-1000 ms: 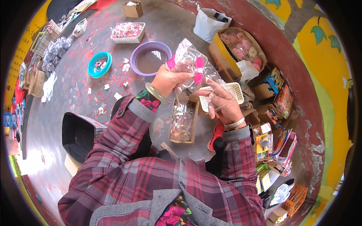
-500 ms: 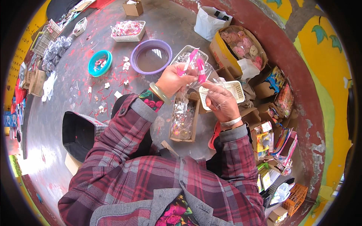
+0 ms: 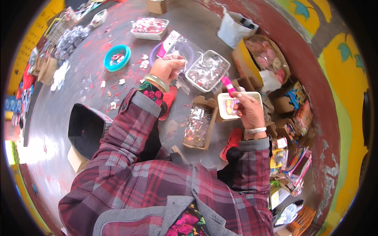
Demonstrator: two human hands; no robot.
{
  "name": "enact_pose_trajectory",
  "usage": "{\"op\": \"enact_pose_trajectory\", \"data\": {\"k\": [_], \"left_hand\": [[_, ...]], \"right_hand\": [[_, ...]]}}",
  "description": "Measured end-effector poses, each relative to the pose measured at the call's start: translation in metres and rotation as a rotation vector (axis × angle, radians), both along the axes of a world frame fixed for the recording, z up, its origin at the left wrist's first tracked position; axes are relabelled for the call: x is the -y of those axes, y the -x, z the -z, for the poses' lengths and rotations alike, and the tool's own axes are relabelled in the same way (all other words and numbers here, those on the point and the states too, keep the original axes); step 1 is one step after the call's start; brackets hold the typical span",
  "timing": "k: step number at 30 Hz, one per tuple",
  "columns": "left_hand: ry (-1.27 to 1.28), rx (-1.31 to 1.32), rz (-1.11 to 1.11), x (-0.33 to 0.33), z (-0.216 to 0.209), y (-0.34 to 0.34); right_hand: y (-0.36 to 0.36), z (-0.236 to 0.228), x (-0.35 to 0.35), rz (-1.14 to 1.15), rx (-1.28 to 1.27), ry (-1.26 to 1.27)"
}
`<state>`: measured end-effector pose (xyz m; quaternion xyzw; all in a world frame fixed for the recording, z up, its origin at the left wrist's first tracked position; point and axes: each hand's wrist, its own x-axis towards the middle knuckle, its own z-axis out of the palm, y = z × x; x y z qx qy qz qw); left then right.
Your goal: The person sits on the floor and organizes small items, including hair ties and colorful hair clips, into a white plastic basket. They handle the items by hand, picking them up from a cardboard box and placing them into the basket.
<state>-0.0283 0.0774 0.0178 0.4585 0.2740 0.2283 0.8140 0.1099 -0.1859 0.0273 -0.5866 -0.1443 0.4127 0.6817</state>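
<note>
Upper centre, left hand (image 3: 167, 68) pinches slippery-looking clear bag (image 3: 182, 46); right of centre, right hand (image 3: 251, 110) pinches light-looking pink bundle (image 3: 226, 82), best gripped mid-length.

Left hand (image 3: 169, 70) pinches farther forward, well apart from pinching right hand (image 3: 251, 111).

A head-worn fisheye looks down past the near jacket (image 3: 145, 185) to the floor (image 3: 59, 106).

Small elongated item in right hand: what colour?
Mostly bright pink. The small elongated item in the right hand shows best in the head view.
</note>
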Motion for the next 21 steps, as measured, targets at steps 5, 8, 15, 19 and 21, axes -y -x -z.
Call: {"op": "enact_pose_trajectory", "data": {"k": [5,8,15,19,21], "left_hand": [[0.123,-0.007,-0.417,-0.066,-0.001,0.059],[0.213,-0.063,-0.671,-0.109,0.006,0.108],[0.342,0.197,-0.728,-0.143,0.036,0.167],[0.337,0.301,-0.55,-0.09,0.0,0.129],[0.298,0.348,-0.493,-0.062,-0.021,0.109]], "right_hand": [[0.005,-0.002,0.0,0.03,-0.047,0.01],[0.005,0.001,0.0,0.024,-0.06,0.013],[0.008,-0.005,-0.001,0.017,-0.066,0.008],[0.007,-0.004,0.001,0.018,-0.077,0.004],[0.006,-0.005,0.003,0.014,-0.083,-0.018]]}}
